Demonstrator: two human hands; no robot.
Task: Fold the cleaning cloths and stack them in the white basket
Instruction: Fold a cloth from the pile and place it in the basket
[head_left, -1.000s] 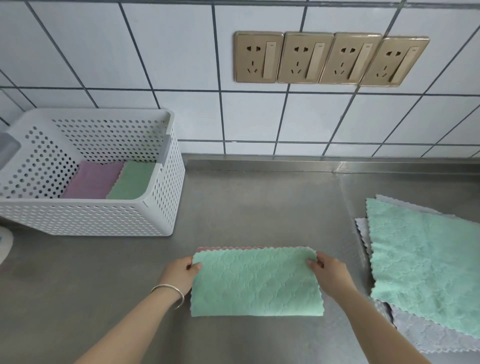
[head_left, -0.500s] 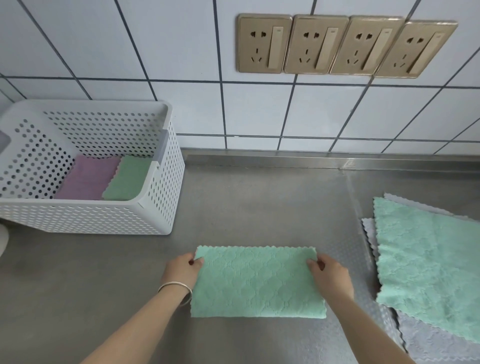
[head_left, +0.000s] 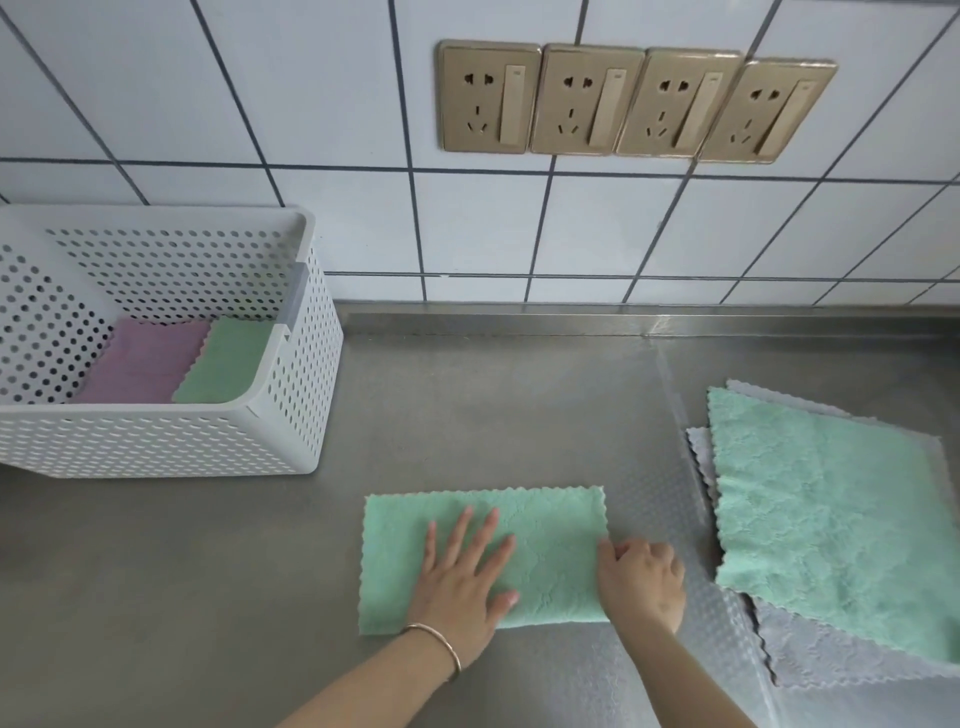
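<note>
At six o'clock, the flat, spread-fingered left hand (head_left: 457, 582) presses the half-folded mint-green microfibre cloth (head_left: 545, 551) while the right hand (head_left: 641, 582) pinches its right edge. Light, limp and grippy, it is best taken by that edge. At three o'clock lie one green unfolded cloth (head_left: 831, 509) on grey unfolded cloths (head_left: 831, 654), count unclear. At ten o'clock the white perforated plastic basket (head_left: 291, 415) holds two folded cloths (head_left: 182, 358).

Single head-worn view, wide-angle, looking forward and steeply down from close above the near edge of the steel countertop (head_left: 467, 415). It faces the tiled wall (head_left: 311, 130) rising behind the countertop's far edge.
</note>
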